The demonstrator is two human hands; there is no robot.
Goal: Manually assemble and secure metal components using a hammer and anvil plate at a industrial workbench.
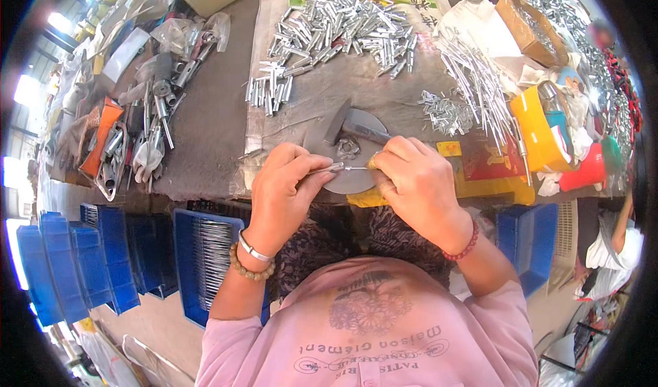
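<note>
Both hands meet over the near edge of the workbench (pixel 212 133), just above the person's lap. Her left hand (pixel 282 185) is pinched shut on a small silvery metal tube (pixel 327 170), thumb and forefinger closed around it so that its tip points to the right. Opposite it, the right hand (pixel 417 181) is curled closed around a thin metal pin (pixel 356 168), whose bare end reaches leftward to the mouth of the tube; a yellowish bit shows at the fingertips, too small to tell apart. The two pieces meet end to end between the hands, above a round grey metal disc (pixel 367 123) that lies on the bench with a dark block standing on it. Farther back, a wide heap of short silvery tubes (pixel 336 31) spreads over a grey cloth, and to the right of it lies a fan of long thin rods (pixel 473 79). A yellow container (pixel 534 130) stands near the right edge of the bench beside a red cup (pixel 588 171). Tools and metal parts clutter the bench's left end. Below the bench, on the left, a blue crate (pixel 195 264) holds a stack of thin metal pieces, with more blue crates beside it.
</note>
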